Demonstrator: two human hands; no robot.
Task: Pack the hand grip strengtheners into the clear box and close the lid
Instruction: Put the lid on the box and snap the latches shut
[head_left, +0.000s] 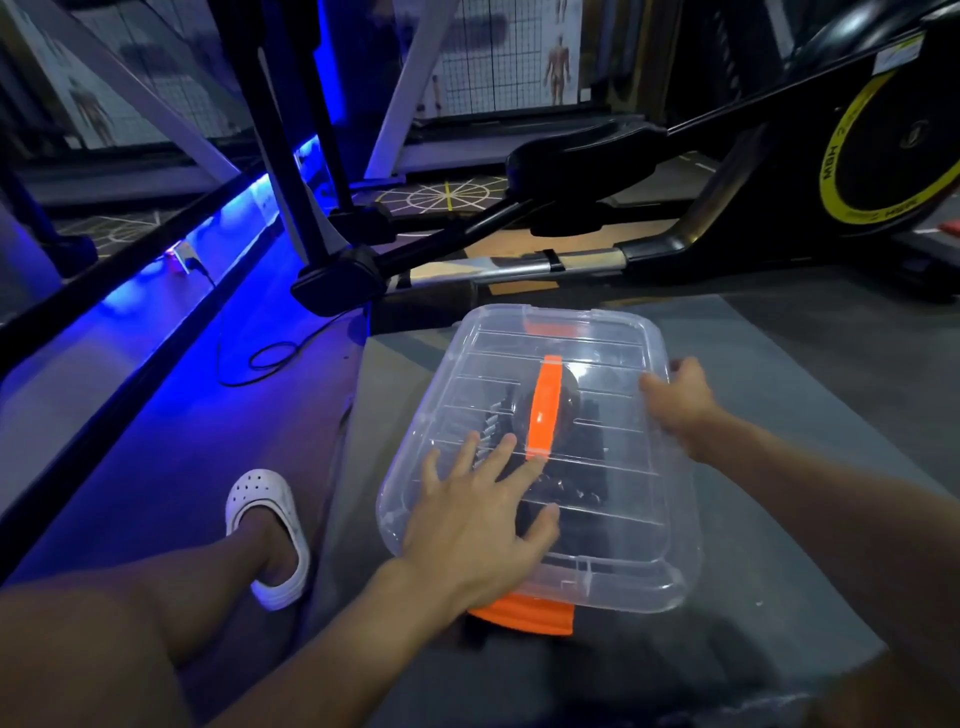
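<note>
The clear box (649, 561) sits on a grey mat with its clear ribbed lid (613, 358) lying on top. An orange handle (544, 410) runs along the lid's middle. Dark hand grip strengtheners (576, 441) show through the lid, inside the box. My left hand (478, 514) presses flat on the near left part of the lid, fingers spread. My right hand (680, 400) rests on the lid's right edge with its fingers bent over the rim. An orange latch (524, 616) sticks out at the near end, and another orange latch (535, 328) shows at the far end.
An exercise bike with a yellow-ringed flywheel (878, 156) stands at the back right, its frame bar (519, 265) just beyond the box. A black cable (260, 358) loops on the floor to the left. My foot in a white clog (267, 540) rests beside the mat (779, 467).
</note>
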